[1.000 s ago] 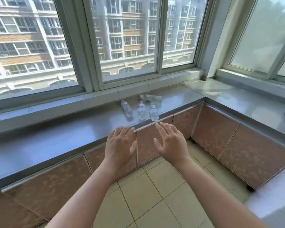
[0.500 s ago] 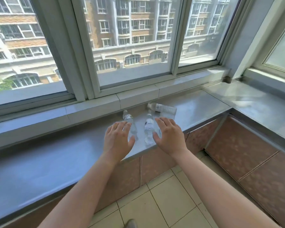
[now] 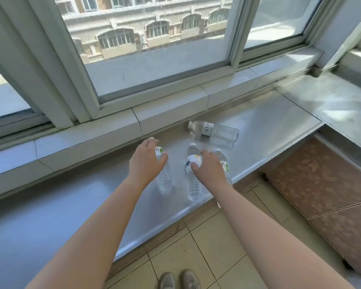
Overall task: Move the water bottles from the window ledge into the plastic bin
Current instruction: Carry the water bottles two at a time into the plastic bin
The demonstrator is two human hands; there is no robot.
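Since a second ago both hands have advanced from short of the ledge onto the bottles. The left hand (image 3: 144, 163) curls around the left clear plastic water bottle (image 3: 164, 176); the right hand (image 3: 209, 171) spreads over the middle bottle (image 3: 192, 180) and right bottle (image 3: 224, 162), fingers apart. All stand near the front edge of the grey metal window ledge (image 3: 269, 130); a fourth bottle (image 3: 215, 132) lies behind. Grasping is imminent; no bin is visible.

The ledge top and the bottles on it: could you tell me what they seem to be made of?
The ledge top looks like brushed sheet metal, perhaps stainless steel: grey, with streaky glare and blurred reflections. The bottles, such as the lying bottle, look like thin clear plastic: see-through, ribbed walls, white caps and printed labels.
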